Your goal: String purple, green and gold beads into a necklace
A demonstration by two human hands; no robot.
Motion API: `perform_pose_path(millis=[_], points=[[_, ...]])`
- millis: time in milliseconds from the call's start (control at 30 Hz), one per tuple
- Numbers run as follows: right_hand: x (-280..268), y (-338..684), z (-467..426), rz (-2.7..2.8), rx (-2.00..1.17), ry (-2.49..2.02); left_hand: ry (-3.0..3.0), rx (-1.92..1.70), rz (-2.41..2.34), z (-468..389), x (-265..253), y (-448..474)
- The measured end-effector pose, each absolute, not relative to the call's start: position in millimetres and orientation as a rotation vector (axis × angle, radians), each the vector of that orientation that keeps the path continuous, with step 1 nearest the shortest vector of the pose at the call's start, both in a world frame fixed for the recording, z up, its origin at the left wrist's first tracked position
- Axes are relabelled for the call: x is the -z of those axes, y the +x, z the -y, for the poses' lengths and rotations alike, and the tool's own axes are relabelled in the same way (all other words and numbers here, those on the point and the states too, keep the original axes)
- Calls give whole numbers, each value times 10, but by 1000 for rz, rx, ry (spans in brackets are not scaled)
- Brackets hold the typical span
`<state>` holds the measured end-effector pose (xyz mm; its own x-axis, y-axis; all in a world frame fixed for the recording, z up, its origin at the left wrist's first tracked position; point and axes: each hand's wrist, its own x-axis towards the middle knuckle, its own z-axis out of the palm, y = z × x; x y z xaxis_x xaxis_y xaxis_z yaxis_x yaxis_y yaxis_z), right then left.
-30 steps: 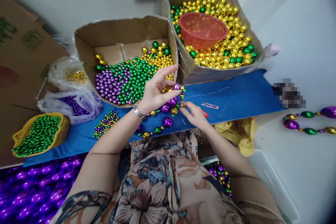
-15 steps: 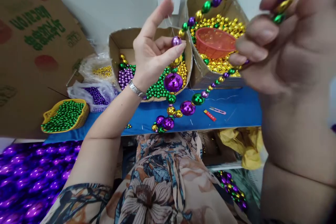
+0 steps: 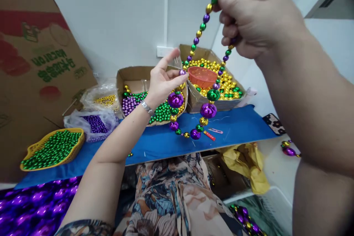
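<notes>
A bead necklace [image 3: 208, 110] in shiny purple, green and gold hangs as a loop between my hands, its largest beads low on both sides. My right hand [image 3: 249, 16], raised at the upper right, pinches the top of the strand, and its lower fingers curl by the right side. On the left strand, my left hand [image 3: 166, 83] pinches a light purple bead [image 3: 182, 72] between thumb and a finger, with the index finger pointing up. Thin clear thread shows near that fingertip. Behind the left hand is a cardboard box [image 3: 135, 75] of sorted purple, green and gold beads.
A second cardboard box [image 3: 195, 99] holds gold beads and a red basket [image 3: 203, 77]. On the blue cloth [image 3: 235, 125] lie pink thread snips [image 3: 215, 130] and a red packet [image 3: 209, 135]. At left are bead bags [image 3: 96, 127] and a yellow basket [image 3: 79, 143] of green beads.
My right hand has moved left and away from the camera, stretching the necklace into a hanging loop. My left hand keeps its pinch. The camera view has tilted up.
</notes>
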<state>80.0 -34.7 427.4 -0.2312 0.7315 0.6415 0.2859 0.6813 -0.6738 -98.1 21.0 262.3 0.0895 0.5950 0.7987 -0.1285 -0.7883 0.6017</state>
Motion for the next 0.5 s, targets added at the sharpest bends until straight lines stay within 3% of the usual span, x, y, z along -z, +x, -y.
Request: perform_pose_path(millis=[300, 500], points=[[-4424, 1066, 189, 1851, -485, -934, 1735, -1724, -378, -212, -2429, -1055], [-4461, 1199, 214, 1775, -392, -1109, 1512, -1702, -550, -271, -1810, -1193]])
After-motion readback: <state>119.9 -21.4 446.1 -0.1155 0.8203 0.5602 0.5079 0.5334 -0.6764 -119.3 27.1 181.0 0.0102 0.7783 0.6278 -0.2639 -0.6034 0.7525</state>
